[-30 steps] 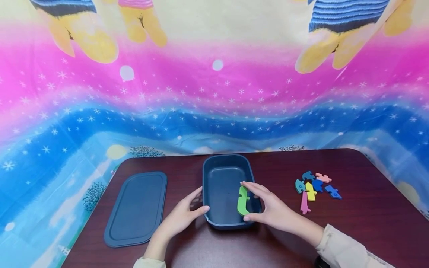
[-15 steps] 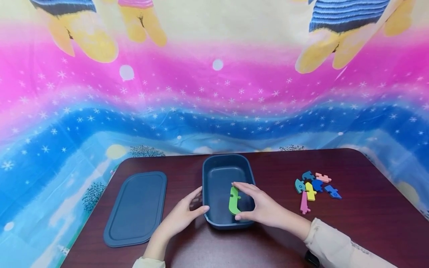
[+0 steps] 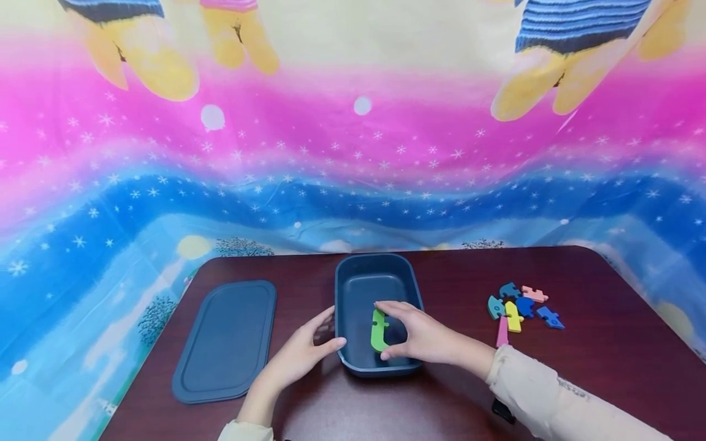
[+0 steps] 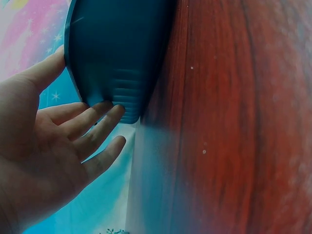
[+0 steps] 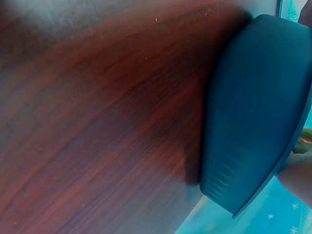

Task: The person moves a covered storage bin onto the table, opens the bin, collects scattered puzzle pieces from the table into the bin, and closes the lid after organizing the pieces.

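Note:
In the head view, a dark blue plastic box (image 3: pixel 357 294) stands lidless on the table. My right hand (image 3: pixel 425 334) reaches over its near right rim and pinches a green puzzle piece (image 3: pixel 378 331) between thumb and fingers, over the box's inside. At the box's left wall is my left hand (image 3: pixel 300 352), thumb at the rim. The left wrist view has this hand (image 4: pixel 63 131) with its fingers loosely extended and the tips against the box's outer wall (image 4: pixel 122 48). From the right wrist, the box wall (image 5: pixel 253 107) hides most of the right hand (image 5: pixel 297 180).
The flat blue lid (image 3: pixel 226 343) lies left of the box. Several coloured puzzle pieces, among them a yellow one (image 3: pixel 513 317) and a pink one (image 3: pixel 502 331), lie at the right on the dark wooden table (image 3: pixel 353 410). A patterned cloth (image 3: pixel 353 184) hangs behind.
My right hand has moved left with the green puzzle piece, from the box's right side toward the middle of its inside. The left hand stays at the box's left wall.

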The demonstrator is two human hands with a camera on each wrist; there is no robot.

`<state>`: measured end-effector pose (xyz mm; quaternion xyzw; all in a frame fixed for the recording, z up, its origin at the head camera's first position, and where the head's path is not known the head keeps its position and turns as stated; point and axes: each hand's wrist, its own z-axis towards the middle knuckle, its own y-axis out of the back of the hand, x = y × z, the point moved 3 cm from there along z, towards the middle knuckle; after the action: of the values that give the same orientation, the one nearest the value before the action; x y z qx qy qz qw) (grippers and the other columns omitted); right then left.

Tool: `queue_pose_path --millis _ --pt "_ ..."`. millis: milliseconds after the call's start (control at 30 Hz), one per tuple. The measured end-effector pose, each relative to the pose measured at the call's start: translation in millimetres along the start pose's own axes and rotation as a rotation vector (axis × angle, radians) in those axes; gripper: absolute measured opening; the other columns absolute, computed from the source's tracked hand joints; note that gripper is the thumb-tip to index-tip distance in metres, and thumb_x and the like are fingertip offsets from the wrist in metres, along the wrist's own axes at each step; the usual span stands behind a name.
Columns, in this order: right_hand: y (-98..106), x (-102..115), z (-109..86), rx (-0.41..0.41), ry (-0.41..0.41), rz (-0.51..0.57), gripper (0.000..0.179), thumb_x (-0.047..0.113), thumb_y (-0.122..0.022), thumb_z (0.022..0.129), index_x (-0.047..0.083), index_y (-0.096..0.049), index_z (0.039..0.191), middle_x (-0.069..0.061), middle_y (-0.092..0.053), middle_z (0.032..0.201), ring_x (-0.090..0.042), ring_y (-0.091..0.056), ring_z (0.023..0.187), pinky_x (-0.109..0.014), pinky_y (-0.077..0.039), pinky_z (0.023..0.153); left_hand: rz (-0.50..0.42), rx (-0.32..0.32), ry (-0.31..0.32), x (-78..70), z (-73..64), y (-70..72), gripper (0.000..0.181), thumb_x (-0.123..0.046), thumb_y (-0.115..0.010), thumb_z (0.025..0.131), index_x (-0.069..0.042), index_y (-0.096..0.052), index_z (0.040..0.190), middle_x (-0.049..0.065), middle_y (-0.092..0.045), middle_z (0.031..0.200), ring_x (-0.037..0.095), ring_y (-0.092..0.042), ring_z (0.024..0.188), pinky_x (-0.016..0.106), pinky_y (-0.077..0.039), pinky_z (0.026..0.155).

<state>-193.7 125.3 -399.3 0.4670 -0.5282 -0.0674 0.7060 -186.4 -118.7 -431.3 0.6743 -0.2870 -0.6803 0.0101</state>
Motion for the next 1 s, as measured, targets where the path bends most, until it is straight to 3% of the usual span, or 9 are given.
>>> queue_pose_path --millis 400,1000 --pt "-7 3 17.6 0.141 0.015 -0.057 0.085 0.033 -0.083 0.083 0.0 -0.041 0.149 -0.013 -0.042 0.152 -0.032 -0.037 0.139 -0.05 -0.039 0.107 0.018 0.011 0.006 3.7 2.5 -0.8 0.072 -0.036 -0.065 0.097 -0.012 -0.032 0.156 0.016 -0.048 0.145 0.035 -0.05 0.129 0.056 -0.043 0.101" --pt "-19 8 33.1 0.184 0.013 -0.145 0.083 0.031 -0.083 0.083 -0.002 -0.043 0.147 -0.016 -0.044 0.15 -0.03 -0.039 0.138 -0.046 -0.039 0.109 0.026 0.014 0.009 4.2 2.2 -1.1 0.071 -0.037 -0.064 0.098 -0.013 -0.032 0.156 0.017 -0.049 0.144 0.036 -0.05 0.128 0.056 -0.044 0.1"
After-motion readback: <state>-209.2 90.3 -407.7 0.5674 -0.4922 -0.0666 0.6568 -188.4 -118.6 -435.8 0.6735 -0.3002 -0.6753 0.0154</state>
